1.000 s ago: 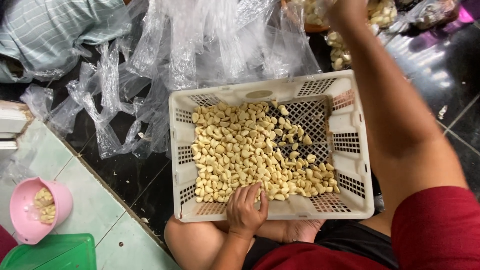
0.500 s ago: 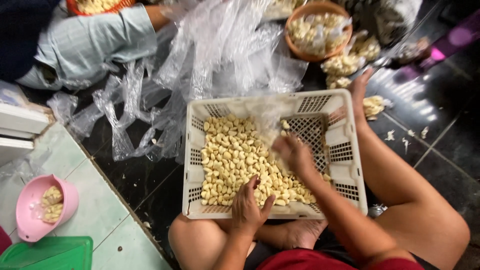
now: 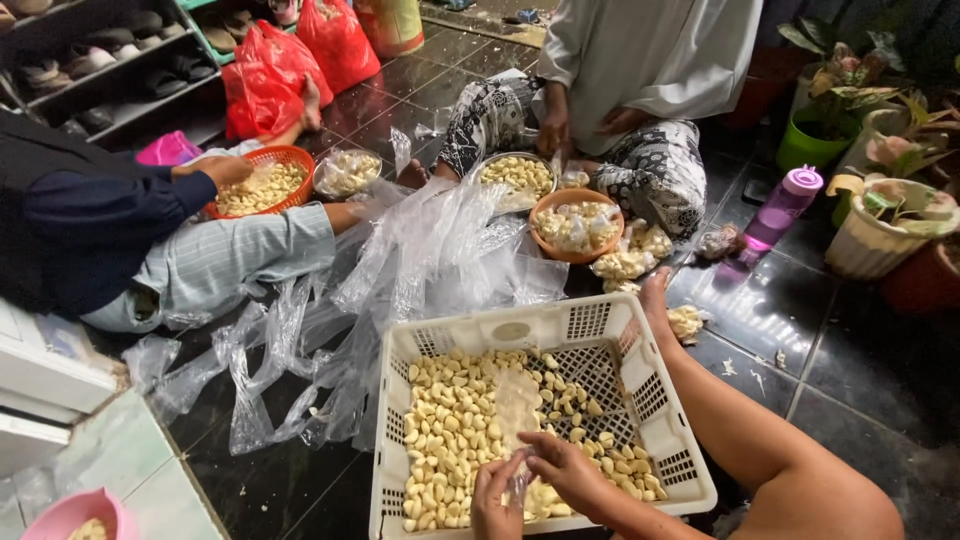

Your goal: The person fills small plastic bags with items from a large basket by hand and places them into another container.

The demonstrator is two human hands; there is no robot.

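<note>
You are holding a small clear bag between both hands over the near edge of the crate. Your left hand is sitting at about 6 o'clock in the frame, its fingers pinching the bag's lower edge. Your right hand is lying just at 3 o'clock of the left, fingers curled and grasping the bag's other side, the two hands almost touching. The bag is hanging just above the garlic, which is filling the crate's left half and thinning out toward the right, where the slotted bottom is showing.

The crate is resting against your lap, and your bare knee is rising at 4 o'clock of it. A heap of empty plastic bags is lying on the dark floor at 11 o'clock of the crate, touching its far rim.

Beyond the heap, at 12 o'clock, an orange bowl of filled bags is sitting beside a seated person in a white top. At 10 o'clock, another person's hand is reaching into a red basket of garlic. A purple bottle is standing at 2 o'clock, near potted plants. A pink bowl is showing at 8 o'clock.
</note>
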